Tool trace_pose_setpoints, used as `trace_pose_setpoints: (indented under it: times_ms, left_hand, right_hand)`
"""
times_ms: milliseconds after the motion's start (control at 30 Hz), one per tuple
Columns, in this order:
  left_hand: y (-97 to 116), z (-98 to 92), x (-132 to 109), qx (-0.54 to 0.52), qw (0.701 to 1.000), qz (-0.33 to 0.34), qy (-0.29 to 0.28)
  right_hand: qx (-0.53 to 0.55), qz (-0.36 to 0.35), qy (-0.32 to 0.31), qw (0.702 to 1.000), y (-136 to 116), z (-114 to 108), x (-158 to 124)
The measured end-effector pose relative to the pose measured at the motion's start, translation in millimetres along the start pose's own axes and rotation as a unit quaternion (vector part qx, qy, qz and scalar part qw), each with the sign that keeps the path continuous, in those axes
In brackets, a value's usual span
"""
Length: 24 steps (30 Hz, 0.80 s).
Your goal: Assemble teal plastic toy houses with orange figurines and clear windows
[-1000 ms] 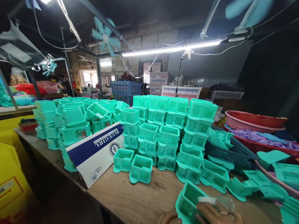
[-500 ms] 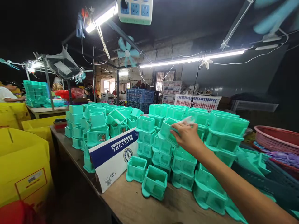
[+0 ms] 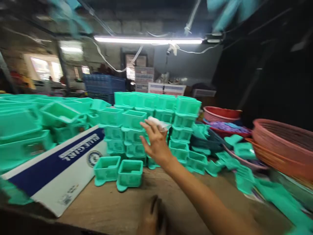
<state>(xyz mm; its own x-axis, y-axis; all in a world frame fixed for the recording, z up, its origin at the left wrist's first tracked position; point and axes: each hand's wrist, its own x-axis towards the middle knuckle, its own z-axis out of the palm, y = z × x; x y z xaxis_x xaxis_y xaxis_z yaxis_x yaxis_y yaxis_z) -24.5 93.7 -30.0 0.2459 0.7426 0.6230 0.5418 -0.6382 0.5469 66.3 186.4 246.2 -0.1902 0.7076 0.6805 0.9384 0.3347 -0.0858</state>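
My right hand (image 3: pixel 157 143) is raised in front of stacked green boxes (image 3: pixel 135 135), fingers partly spread. A piece of whitish, see-through plastic (image 3: pixel 160 124) is at its fingers and seems held between them; its kind is unclear. Below, at the front of the wooden table (image 3: pixel 117 212), my left hand (image 3: pixel 148 223) is smeared by motion. A dark, blurred shape (image 3: pixel 160 212) lies against it, and I cannot tell what it is. Two open-topped green boxes, a left one (image 3: pixel 107 169) and a right one (image 3: pixel 130 174), stand between the stacks and my hands.
A white and blue carton panel (image 3: pixel 73 166) leans at the left before more green boxes (image 3: pixel 22 124). Loose green pieces (image 3: pixel 244 178) spread along the right, beside pink baskets (image 3: pixel 283 140). Blue crates (image 3: pixel 104 85) stand behind, under a tube light (image 3: pixel 146 40).
My view has swung right and down. My right hand has let go of the tilted green box, which now sits level on its stack. My left hand has come into view.
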Motion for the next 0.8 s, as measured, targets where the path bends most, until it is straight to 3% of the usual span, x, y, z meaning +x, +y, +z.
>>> trace_pose_setpoints:
  times_ms: [100, 167, 233, 333, 433, 533, 667, 800]
  left_hand:
    - [-11, -4.6, 2, 0.014, 0.996, 0.072, -0.041]
    - [-14, -10.4, 8, 0.02, 0.994, 0.098, -0.054]
    - [-12, -16.8, 13, 0.028, 0.992, 0.111, -0.045]
    - [-1, -23.6, 19, 0.034, 0.991, 0.125, -0.018]
    - [9, -25.7, 22, 0.044, 0.992, 0.117, 0.003]
    - [13, -26.1, 24, 0.049, 0.993, 0.105, 0.004]
    - [13, -27.9, 24, 0.05, 0.995, 0.091, -0.01]
    - [15, -29.9, 24, 0.048, 0.995, 0.09, -0.021]
  right_hand:
    - [0.076, 0.013, 0.02, 0.997, 5, -5, -70]
    - [0.06, 0.055, 0.001, 0.997, 23, -8, -120]
    - [-0.008, 0.123, -0.045, 0.991, 55, -13, -165]
    - [-0.056, 0.212, -0.056, 0.974, 120, -27, -212]
    - [-0.104, 0.298, -0.047, 0.948, 181, -40, -231]
    - [-0.135, 0.354, -0.04, 0.925, 223, -46, -234]
    - [-0.136, 0.36, -0.053, 0.922, 247, -50, -235]
    - [-0.11, 0.331, -0.073, 0.934, 250, -61, -240]
